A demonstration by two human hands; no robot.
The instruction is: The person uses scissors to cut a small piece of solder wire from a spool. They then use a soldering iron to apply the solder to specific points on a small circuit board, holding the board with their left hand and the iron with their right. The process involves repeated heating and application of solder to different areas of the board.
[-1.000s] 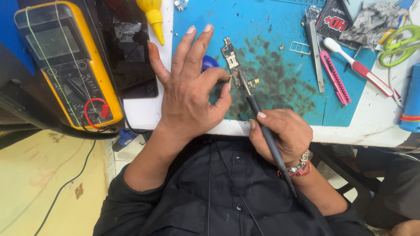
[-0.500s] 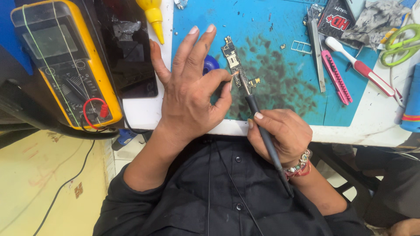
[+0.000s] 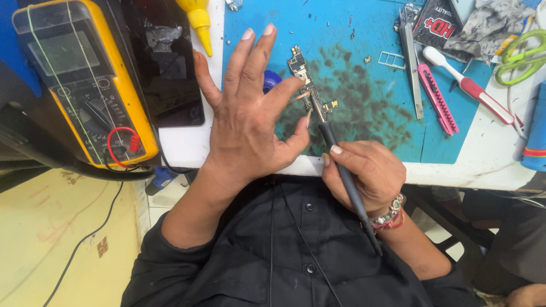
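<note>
The narrow circuit board (image 3: 307,85) lies on the blue mat (image 3: 347,34), long axis running away from the person. The left hand (image 3: 250,122) is spread wide, index fingertip and thumb pinning the board's near half. The right hand (image 3: 364,173) grips a black probe (image 3: 341,165), tip touching the board directly beyond it.

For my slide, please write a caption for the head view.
Left hand steadies a small circuit board on a blue mat while the right hand applies a black probe.
</note>
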